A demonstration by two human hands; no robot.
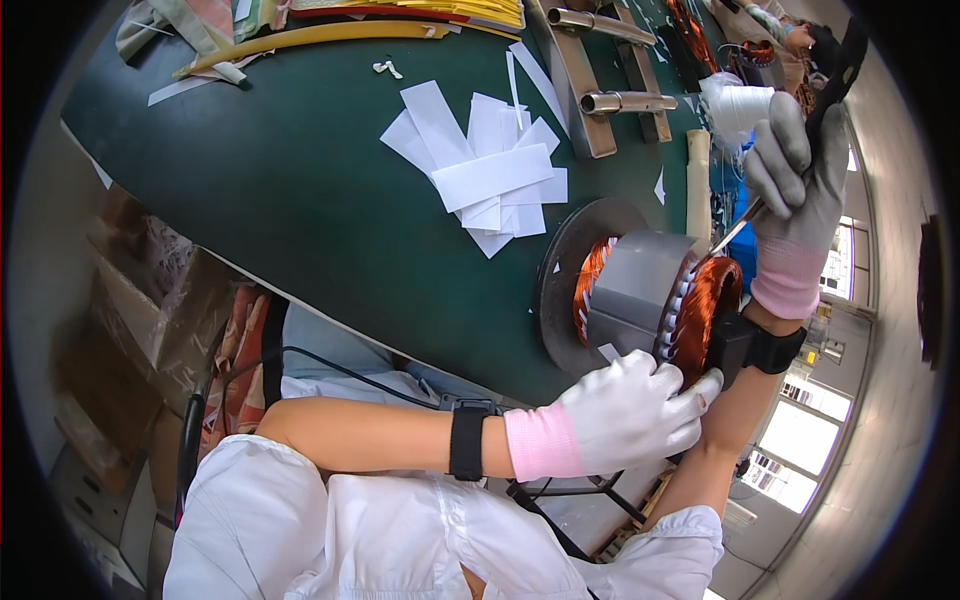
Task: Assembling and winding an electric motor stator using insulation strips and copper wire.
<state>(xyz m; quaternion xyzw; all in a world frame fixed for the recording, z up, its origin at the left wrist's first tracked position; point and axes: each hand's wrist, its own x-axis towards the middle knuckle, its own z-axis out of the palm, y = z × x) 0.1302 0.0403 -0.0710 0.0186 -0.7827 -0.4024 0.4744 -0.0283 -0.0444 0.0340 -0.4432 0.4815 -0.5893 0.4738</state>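
A motor stator (640, 285) lies on its side, with a grey metal core, copper windings (705, 310) at its right end and white slot liners along the rim. My left hand (635, 415), in a white glove with a pink cuff, curls its fingers against the stator's near side by the winding. A small white paper piece (608, 353) sticks out beside those fingers. My right hand (795, 180), in a grey-white glove, is closed around a black-handled tool (838, 75). Its slim metal end (735, 230) points down to the far rim of the winding. The tool's exact kind is unclear.
A round dark flange (560, 285) stands at the stator's left end. White paper strips (490, 175) lie piled on the green table (250, 150). Farther back are a metal stand (590, 100), a yellow tube (320, 42), white thread (745, 108) and another person (795, 40).
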